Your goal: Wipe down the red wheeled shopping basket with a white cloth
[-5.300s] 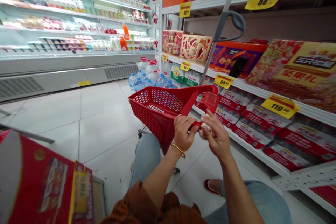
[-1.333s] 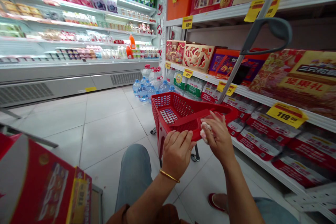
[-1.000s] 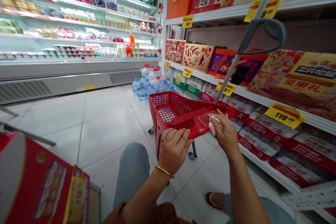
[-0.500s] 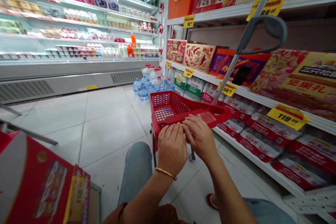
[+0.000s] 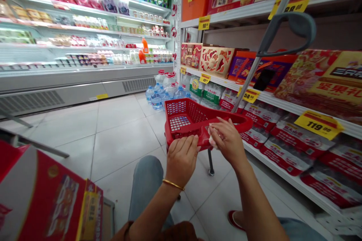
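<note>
Ahead of me is a red plastic shopping cart (image 5: 177, 134) with a perforated basket. My left hand (image 5: 181, 160), a gold bangle on its wrist, has its fingers curled together over the near rim of the cart. To its right, my right hand (image 5: 229, 142) pinches a small crumpled white tissue or cloth (image 5: 212, 141) against the cart's red handle end. Part of the white piece is hidden under the fingers. Just behind the right hand rises a slanted metal pole (image 5: 250, 79) with a grey loop grip (image 5: 285, 35).
Shelves with boxed gifts (image 5: 216, 61) and packs of bottled water (image 5: 285, 131) line the right. Large water bottles (image 5: 156, 100) stand on the floor beyond the cart. A lit refrigerated case (image 5: 93, 79) spans the back. A red box (image 5: 42, 192) is close on the left.
My hands were together on the cart's rim and have moved apart. The right hand has shifted right, and the white piece now shows in its fingers.
</note>
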Available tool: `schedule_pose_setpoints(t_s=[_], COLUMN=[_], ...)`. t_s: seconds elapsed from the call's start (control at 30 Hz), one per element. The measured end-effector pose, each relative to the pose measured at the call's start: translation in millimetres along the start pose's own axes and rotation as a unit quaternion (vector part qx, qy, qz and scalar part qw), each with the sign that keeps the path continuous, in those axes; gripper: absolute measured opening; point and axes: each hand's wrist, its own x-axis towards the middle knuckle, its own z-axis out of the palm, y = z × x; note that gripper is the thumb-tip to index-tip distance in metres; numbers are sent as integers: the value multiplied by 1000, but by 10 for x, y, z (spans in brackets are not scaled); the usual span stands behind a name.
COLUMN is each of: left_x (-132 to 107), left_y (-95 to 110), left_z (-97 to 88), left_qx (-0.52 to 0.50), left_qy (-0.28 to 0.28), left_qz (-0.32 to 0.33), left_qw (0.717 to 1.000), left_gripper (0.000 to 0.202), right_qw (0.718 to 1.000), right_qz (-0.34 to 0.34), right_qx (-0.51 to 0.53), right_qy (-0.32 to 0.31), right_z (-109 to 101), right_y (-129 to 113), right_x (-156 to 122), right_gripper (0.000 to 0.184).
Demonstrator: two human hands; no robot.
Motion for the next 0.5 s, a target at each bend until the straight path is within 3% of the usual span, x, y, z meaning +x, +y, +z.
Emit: schedule_pose_setpoints(t_s=[0.27, 0.37, 0.5], left_x=[9, 14, 14], left_y=[14, 25, 33], left_z=[29, 33, 26], left_qx=[-3, -5, -10], left_qy=[8, 16, 20], left_qz=[-6, -14, -21], left_qw=[1000, 1000, 1000], left_gripper=[28, 27, 26], right_qw=[997, 996, 997], right_qz=[56, 59, 27], right_qx=[-7, -27, -20], right_qy=[47, 62, 71], right_z=[-111, -104, -9], right_y=[256, 181, -110], right_x=[44, 45, 35], right_gripper=[29, 29, 25])
